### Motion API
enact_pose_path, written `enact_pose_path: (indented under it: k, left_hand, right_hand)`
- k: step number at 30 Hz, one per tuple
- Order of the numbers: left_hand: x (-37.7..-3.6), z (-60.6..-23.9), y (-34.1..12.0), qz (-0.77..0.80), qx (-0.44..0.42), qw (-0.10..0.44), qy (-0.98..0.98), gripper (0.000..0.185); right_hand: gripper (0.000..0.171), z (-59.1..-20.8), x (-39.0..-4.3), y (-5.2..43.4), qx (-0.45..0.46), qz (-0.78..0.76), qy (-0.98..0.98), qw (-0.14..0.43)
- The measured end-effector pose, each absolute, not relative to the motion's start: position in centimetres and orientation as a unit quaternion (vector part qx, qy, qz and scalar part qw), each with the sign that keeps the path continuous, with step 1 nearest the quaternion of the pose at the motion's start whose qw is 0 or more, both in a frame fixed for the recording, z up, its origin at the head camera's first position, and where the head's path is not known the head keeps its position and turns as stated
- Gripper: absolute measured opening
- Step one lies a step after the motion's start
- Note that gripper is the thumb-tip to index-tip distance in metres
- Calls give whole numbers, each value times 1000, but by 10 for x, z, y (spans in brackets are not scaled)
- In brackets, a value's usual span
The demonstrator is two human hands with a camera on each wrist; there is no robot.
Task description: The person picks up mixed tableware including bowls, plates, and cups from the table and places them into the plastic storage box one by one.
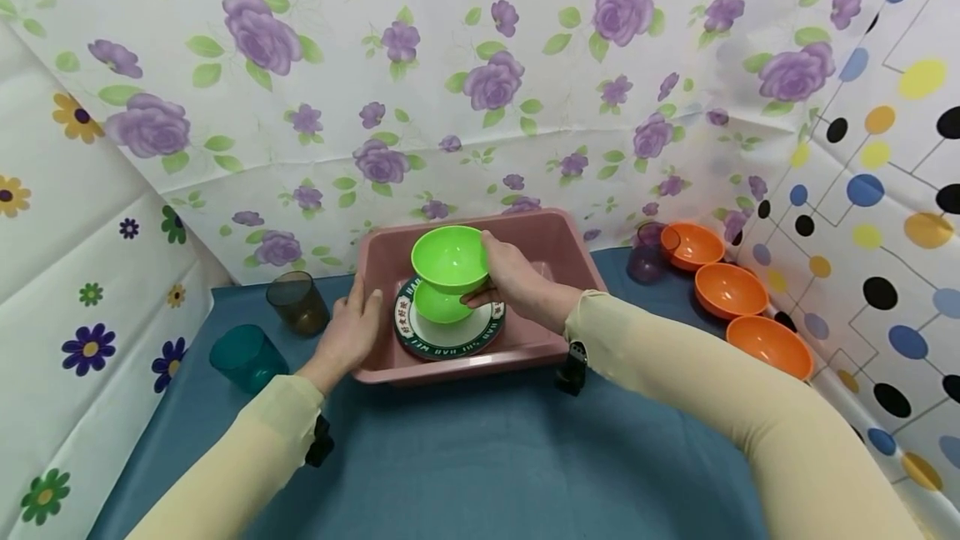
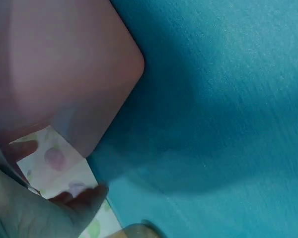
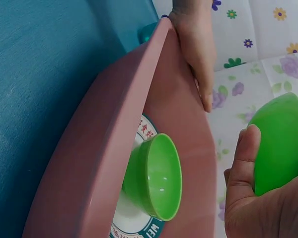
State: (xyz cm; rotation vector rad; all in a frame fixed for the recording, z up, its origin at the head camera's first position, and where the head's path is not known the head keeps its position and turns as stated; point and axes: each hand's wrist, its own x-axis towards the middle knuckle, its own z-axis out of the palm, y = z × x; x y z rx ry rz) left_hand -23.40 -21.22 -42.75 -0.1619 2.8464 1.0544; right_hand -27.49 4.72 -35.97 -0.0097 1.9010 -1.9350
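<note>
- Inside the pink basin (image 1: 517,244) on the blue-covered desk (image 1: 480,457), a white plate with a green lettered rim (image 1: 450,351) lay flat, bearing the lower green bowl (image 1: 442,308), which sat upright.
- Above that bowl and apart from it, the right hand (image 1: 517,277) held the upper green bowl (image 1: 448,257); thumb and fingers pinched its right side, so the bowl lay to the left of the hand, directly at the fingertips.
- At the basin's left end, the left hand (image 1: 348,327) gripped the rim, its thumb on the inner side; both green bowls were to its right, untouched by it.
- Left of the basin, a smoky brown cup (image 1: 300,304) and a teal cup (image 1: 249,359) stood near the left hand.
- At the desk's right, a purple cup (image 1: 645,263) stood beside three orange bowls (image 1: 731,290).
</note>
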Motion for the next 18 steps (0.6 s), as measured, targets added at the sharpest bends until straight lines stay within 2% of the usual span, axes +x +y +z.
enact_pose_path:
  k: [2,6,9,11,18]
  left_hand:
    - [-234,-421,-212,336,-45,24,941,74]
    - [-234,-402,-209,337,9,-75,939,69]
    - [-233,-383,-201,379,44,-99,919,66]
    - [-232,-372,-192,448,41,-64,891,70]
    - [-229,-353,-156,651,-35,123,748,76]
  right_hand:
    - [62,-359,-275,47,-3,-696,686,214]
    - [62,-358,-275,45,1,-696,685,214]
    - [62,-358,-275,45,3,-697,685,212]
    - [62,-357,-275,44,5,-696,686,210]
    - [60,-358,-274,43,-2,-692,692,207]
